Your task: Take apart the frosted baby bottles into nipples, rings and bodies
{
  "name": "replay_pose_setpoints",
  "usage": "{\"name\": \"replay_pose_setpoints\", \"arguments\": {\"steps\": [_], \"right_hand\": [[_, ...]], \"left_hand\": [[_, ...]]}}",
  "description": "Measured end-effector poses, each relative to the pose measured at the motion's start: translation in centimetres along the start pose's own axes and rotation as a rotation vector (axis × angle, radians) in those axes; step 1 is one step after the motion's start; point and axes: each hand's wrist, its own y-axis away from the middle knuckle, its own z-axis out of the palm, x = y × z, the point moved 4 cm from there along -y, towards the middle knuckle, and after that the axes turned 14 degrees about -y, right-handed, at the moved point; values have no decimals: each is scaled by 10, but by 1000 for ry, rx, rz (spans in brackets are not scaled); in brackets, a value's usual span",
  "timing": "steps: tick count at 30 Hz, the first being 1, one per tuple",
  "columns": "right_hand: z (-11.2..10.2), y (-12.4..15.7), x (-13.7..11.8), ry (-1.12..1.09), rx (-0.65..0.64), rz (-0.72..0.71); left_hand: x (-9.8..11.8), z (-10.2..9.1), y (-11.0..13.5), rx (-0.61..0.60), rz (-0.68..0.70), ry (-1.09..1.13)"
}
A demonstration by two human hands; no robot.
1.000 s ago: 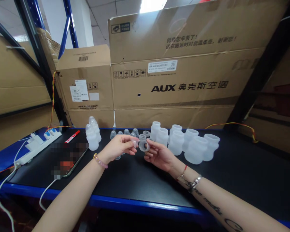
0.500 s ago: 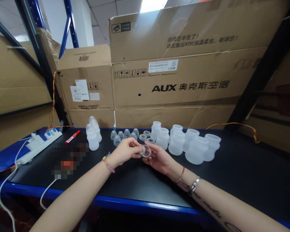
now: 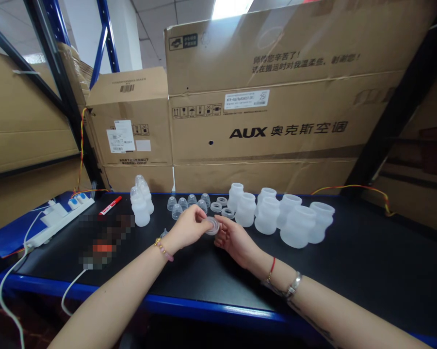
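Note:
Pinched in the fingers of my left hand (image 3: 189,227) is a clear bottle collar ring (image 3: 213,226), with concentric rims facing me. My right hand (image 3: 236,242) grips the same ring from the right, index fingertip at its upper edge and the other fingers curled below. Whether a nipple sits inside it I cannot tell. Behind my hands lie loose collar rings (image 3: 228,213) and several clear dome caps (image 3: 177,211). Several frosted open-mouthed bottles (image 3: 267,219) stand to the right. Capped bottles (image 3: 141,213) are grouped at the left. A small clear piece (image 3: 163,233) is partly hidden behind my left wrist.
Cardboard boxes (image 3: 276,111) wall off the back of the black tabletop (image 3: 221,286). On the left are a red marker (image 3: 110,205), a blurred-out object (image 3: 104,245) with a white cable, and a power strip (image 3: 58,223). A blue edge (image 3: 189,308) runs along the front.
The collar ring has shifted slightly left and turned to face me more. My right fingers have curled in further, and my right forearm has rolled. The other items stay put.

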Motion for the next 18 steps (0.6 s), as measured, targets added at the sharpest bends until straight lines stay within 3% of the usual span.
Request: {"name": "replay_pose_setpoints", "arguments": {"steps": [2, 4, 10, 15, 18], "right_hand": [[1, 1, 1, 67, 54, -76], [2, 3, 1, 166, 76, -144], [6, 6, -2, 363, 12, -169], [1, 3, -4, 329, 12, -122], [-4, -1, -2, 253, 25, -80]], "left_hand": [[-3, -5, -1, 58, -26, -56], [-4, -6, -1, 39, -68, -53], [0, -1, 4, -196, -184, 122], [0, -7, 5, -396, -193, 343], [0, -11, 4, -445, -220, 454]]}}
